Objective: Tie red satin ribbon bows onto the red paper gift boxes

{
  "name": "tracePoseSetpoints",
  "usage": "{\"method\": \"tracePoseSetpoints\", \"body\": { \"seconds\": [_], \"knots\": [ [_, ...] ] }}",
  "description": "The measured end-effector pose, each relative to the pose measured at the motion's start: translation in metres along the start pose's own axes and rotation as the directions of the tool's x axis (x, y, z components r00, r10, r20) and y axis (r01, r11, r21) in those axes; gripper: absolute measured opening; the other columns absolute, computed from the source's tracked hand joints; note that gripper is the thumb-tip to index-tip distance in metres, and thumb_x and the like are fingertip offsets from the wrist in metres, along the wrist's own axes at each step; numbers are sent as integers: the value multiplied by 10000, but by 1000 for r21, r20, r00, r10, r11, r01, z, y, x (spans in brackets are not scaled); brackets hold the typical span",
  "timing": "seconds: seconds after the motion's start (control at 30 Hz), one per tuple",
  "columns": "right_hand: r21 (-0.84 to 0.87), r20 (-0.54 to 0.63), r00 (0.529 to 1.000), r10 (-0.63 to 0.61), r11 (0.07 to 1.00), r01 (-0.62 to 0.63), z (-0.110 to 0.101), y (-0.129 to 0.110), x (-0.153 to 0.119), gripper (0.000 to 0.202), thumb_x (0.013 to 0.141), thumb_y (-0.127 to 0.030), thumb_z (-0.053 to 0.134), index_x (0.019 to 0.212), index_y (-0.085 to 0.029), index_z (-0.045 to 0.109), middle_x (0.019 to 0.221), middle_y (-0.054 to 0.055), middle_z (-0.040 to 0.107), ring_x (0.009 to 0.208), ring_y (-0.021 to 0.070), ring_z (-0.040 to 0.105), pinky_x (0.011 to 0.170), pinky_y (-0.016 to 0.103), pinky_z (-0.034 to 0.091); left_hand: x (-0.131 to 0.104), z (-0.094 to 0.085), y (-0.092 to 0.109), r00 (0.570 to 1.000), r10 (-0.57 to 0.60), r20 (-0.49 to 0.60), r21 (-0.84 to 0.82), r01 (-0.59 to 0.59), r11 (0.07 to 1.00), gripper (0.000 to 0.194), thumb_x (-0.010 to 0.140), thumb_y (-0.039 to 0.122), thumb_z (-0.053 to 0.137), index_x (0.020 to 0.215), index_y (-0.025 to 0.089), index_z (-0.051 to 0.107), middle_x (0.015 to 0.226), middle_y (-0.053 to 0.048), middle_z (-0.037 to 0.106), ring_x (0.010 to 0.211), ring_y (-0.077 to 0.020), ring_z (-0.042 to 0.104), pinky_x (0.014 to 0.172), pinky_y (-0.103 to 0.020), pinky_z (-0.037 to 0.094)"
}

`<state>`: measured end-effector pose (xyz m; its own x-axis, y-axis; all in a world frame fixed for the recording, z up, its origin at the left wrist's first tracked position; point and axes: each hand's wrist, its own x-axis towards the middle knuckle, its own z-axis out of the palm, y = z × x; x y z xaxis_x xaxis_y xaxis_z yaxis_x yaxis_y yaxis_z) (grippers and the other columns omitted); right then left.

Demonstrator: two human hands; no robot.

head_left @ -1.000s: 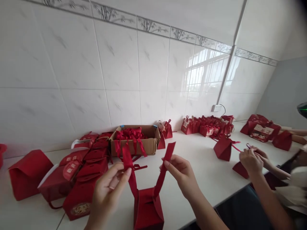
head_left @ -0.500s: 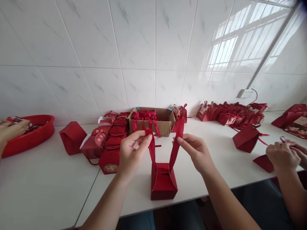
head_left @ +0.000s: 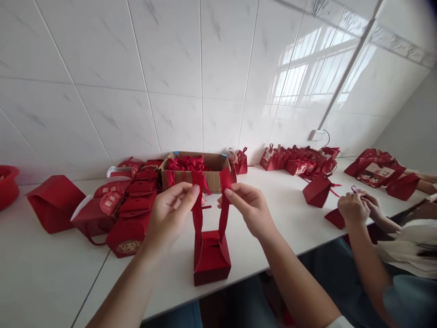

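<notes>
A small red box [head_left: 212,260] stands near the front edge of the white table, with a red ribbon [head_left: 223,217] coming up from both sides of its top. My left hand [head_left: 174,212] pinches the left end of the ribbon between thumb and fingers. The right end is pinched in my right hand [head_left: 248,207]. Both ends are held upright above the box, apart from each other. Behind my hands sits a cardboard box [head_left: 215,181] filled with red ribbons.
Several red boxes [head_left: 138,200] are grouped at the left, near a red basin [head_left: 7,193]. More red gift boxes [head_left: 290,159] line the wall at the right. Another person's hands [head_left: 355,207] work over a red box on the right. The table's front edge [head_left: 252,274] is close.
The view has turned to the right, bringing more of the neighbouring person into sight. My hands are slightly closer together, still holding the ribbon ends. The hand over the basin is out of view.
</notes>
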<state>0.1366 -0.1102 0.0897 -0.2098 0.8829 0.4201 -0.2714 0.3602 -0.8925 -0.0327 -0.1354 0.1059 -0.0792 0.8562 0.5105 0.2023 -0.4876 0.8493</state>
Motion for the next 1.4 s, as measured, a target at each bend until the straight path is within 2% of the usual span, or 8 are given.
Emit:
{"method": "tracePoseSetpoints", "body": {
  "seconds": [0.27, 0.5, 0.73, 0.9, 1.03, 1.2, 1.3, 1.4],
  "knots": [
    [2, 234, 972, 18, 1000, -19, 9, -8, 7, 192, 791, -357, 644, 843, -180, 697, 647, -22, 582, 499, 92, 545, 468, 234, 486, 3, 6, 4, 980, -14, 197, 105, -7, 994, 261, 839, 381, 582, 695, 174, 647, 644, -8, 627, 622, -138, 566, 571, -238, 436],
    [24, 256, 966, 32, 999, -40, 13, 0, 5, 235, 845, -387, 595, 941, -209, 716, 662, -15, 596, 516, 84, 514, 470, 214, 467, 1, -1, 3, 975, -24, 221, 84, 5, 996, 232, 824, 353, 597, 679, 184, 661, 645, -11, 661, 625, -148, 599, 579, -247, 461],
    [-109, 393, 915, -90, 984, 144, -5, 5, 12, 232, 913, -344, 495, 975, -245, 696, 782, 23, 633, 694, 146, 601, 645, 299, 526, 4, -15, -7, 825, -250, 507, -61, 323, 944, 318, 845, 378, 536, 594, 201, 615, 648, -35, 612, 690, -182, 589, 719, -317, 488],
    [-451, 642, 720, -263, 630, 632, -20, -2, 13, 315, 947, -211, 371, 1049, -234, 668, 958, 98, 646, 851, 196, 604, 728, 351, 520, 4, -18, -13, 801, -330, 500, -210, 482, 851, 390, 845, 413, 526, 519, 200, 551, 687, -70, 660, 779, -236, 649, 825, -408, 512],
    [-558, 661, 679, -318, 396, 729, -21, -2, 15, 349, 941, -138, 342, 1014, -233, 669, 914, 93, 656, 809, 188, 601, 729, 357, 505, 4, -16, -12, 816, -316, 485, -192, 452, 871, 343, 839, 423, 545, 690, 177, 731, 808, -111, 722, 864, -275, 661, 858, -431, 510],
    [-507, 531, 743, -408, 550, 664, -24, 7, 11, 317, 928, -165, 413, 1092, -268, 664, 1087, 90, 647, 979, 211, 609, 826, 385, 499, -5, -17, -7, 939, -145, 313, 146, 103, 984, 303, 844, 450, 535, 875, 236, 748, 959, -73, 736, 979, -281, 646, 868, -403, 494],
    [-464, 267, 880, -392, 749, 474, -31, 18, -4, 266, 921, -230, 480, 1093, -288, 674, 1086, 76, 650, 992, 220, 610, 825, 379, 499, -17, -27, -10, 985, 49, 168, 500, -128, 856, 265, 826, 445, 562, 956, 286, 729, 1101, -45, 709, 1111, -297, 588, 1044, -485, 315],
    [-431, 3, 967, -256, 872, 232, -48, 37, -31, 215, 908, -287, 519, 991, -262, 716, 934, 68, 673, 873, 218, 621, 737, 353, 496, -36, -50, -27, 989, 90, 117, 656, -145, 741, 276, 823, 452, 554, 1006, 316, 710, 1140, -37, 698, 1108, -299, 598, 1071, -501, 250]
  ]
}}
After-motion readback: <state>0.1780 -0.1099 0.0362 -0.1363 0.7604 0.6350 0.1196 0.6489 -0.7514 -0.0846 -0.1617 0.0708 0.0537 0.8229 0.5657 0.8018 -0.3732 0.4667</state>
